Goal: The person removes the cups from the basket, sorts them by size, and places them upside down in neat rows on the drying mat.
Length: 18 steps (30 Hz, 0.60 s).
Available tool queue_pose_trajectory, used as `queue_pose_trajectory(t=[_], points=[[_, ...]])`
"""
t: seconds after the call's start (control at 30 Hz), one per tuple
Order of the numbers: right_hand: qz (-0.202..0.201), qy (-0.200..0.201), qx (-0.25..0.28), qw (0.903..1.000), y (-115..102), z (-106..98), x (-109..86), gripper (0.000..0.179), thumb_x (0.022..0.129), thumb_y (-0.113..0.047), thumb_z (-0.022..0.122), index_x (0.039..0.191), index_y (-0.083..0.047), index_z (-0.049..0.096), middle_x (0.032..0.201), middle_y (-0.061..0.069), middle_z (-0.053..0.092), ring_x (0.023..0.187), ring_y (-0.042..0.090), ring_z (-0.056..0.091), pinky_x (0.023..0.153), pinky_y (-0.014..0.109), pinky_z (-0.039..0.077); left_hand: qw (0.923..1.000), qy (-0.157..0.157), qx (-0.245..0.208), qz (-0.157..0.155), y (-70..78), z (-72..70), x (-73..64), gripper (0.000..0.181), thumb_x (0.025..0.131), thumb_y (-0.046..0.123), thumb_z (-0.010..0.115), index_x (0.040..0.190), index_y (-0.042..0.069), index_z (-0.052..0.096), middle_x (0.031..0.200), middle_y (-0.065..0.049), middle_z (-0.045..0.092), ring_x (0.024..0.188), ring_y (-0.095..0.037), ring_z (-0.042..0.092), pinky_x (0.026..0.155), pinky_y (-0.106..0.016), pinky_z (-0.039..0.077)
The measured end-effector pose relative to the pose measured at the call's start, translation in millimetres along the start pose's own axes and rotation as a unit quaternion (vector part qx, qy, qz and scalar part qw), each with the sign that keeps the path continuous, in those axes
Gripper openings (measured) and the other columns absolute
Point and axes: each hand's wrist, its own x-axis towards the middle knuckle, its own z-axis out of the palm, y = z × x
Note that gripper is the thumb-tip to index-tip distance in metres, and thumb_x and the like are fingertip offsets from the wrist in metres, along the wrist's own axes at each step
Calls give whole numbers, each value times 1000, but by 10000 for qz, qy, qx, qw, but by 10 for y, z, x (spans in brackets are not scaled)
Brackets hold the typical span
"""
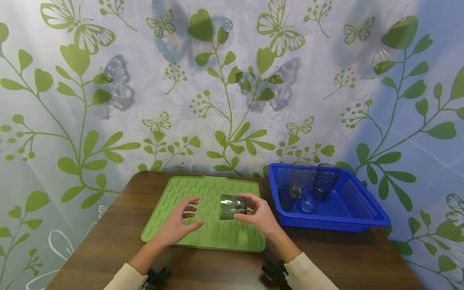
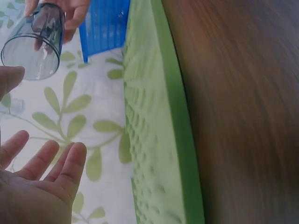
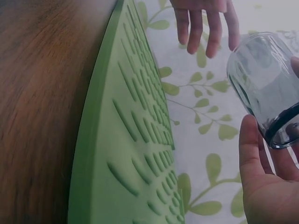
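Note:
A small tinted drinking glass (image 1: 232, 206) lies sideways in the air above the green ridged drying mat (image 1: 208, 237). My right hand (image 1: 259, 215) holds it by its base end, thumb on the near side and fingers on the far side. In the left wrist view the glass (image 2: 39, 39) turns its open rim toward my left hand. To the left, above the mat, my left hand (image 1: 181, 223) has spread, relaxed fingers, apart from the glass. The right wrist view shows the glass (image 3: 266, 84) between thumb and fingers, its thick base near the palm.
A blue plastic basket (image 1: 333, 223) stands right of the mat on the brown wooden table (image 1: 224, 268). Several glasses stand in its left part, among them a tall dark one (image 1: 324, 181) and a short one (image 1: 288, 197). A leaf-patterned curtain (image 1: 232, 100) hangs behind the table.

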Motion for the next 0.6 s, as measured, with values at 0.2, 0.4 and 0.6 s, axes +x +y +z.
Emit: queue_pose_trajectory(t=[0.2,0.4,0.6], points=[[19,46,79,10000,53,60,71,66,83,-8,86,142,-2,56,133,13,64,110,14,69,88,28,61,9976,161,671,28,-117,-149,-121,66,90,23,82,146,11,49,139,-11,57,121,-33,59,101,-50,54],[123,262,-169,9994,94,121,155,64,82,-10,87,140,-8,61,130,12,67,115,15,66,90,28,58,9901,263,1369,-149,-212,-256,-241,66,89,17,82,145,3,50,138,-18,56,123,-41,57,99,-55,52],[118,420,-93,9990,158,188,252,66,80,-10,89,140,-5,60,128,13,68,113,16,66,87,27,59,9751,394,2133,-467,-358,-442,-312,65,90,26,81,144,5,53,140,-20,56,125,-43,58,96,-57,53]])
